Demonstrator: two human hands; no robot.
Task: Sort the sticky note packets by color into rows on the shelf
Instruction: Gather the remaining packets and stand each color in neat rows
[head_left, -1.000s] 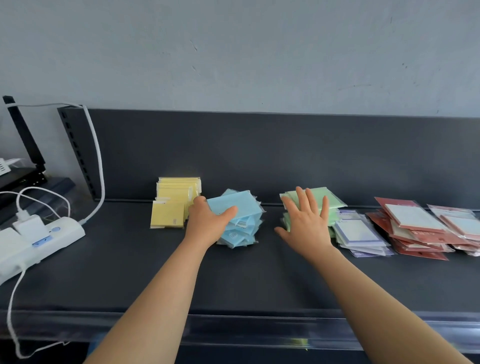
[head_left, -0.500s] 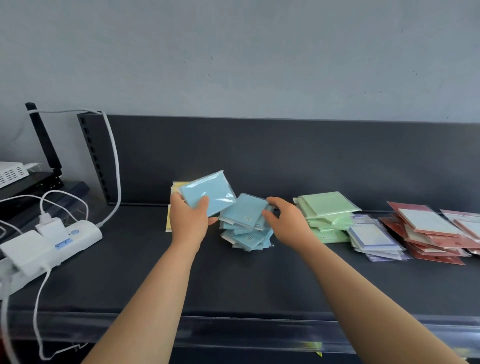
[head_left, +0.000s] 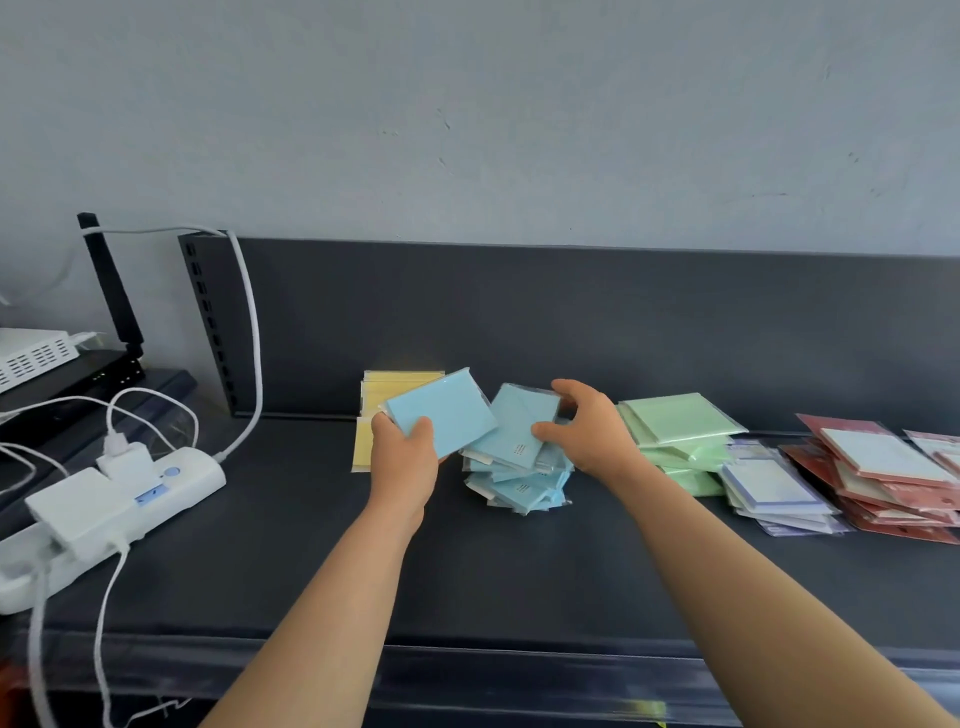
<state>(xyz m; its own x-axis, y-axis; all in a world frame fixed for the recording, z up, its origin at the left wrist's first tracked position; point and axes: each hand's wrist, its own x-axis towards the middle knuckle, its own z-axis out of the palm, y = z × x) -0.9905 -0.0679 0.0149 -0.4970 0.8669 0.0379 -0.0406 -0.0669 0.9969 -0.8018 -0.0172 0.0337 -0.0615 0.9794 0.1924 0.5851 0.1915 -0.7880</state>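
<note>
From the head camera, your left hand (head_left: 402, 457) grips one blue packet (head_left: 441, 415) near a corner, lifted and tilted in front of the yellow pile (head_left: 374, 395). Your right hand (head_left: 587, 431) pinches the top packet (head_left: 519, 426) of the blue pile (head_left: 519, 483), thumb on its near edge and fingers curled over the far corner. That pile sits on the shelf (head_left: 467, 571) between the yellow pile and the green pile (head_left: 680, 421). It is fanned out, its packets skewed every way.

That is your risk, I judge. Drag the top packet sideways and the slick wrappers beneath may slide, spilling blue toward the green pile just beside it. The packet in your left hand could also slip from so small a grip.

No box or bin shows. The shelf itself carries everything: yellow, blue, green, then a white-and-purple pile (head_left: 774, 488) and a red pile (head_left: 883, 467), with a power strip (head_left: 119, 499) at the left.
</note>
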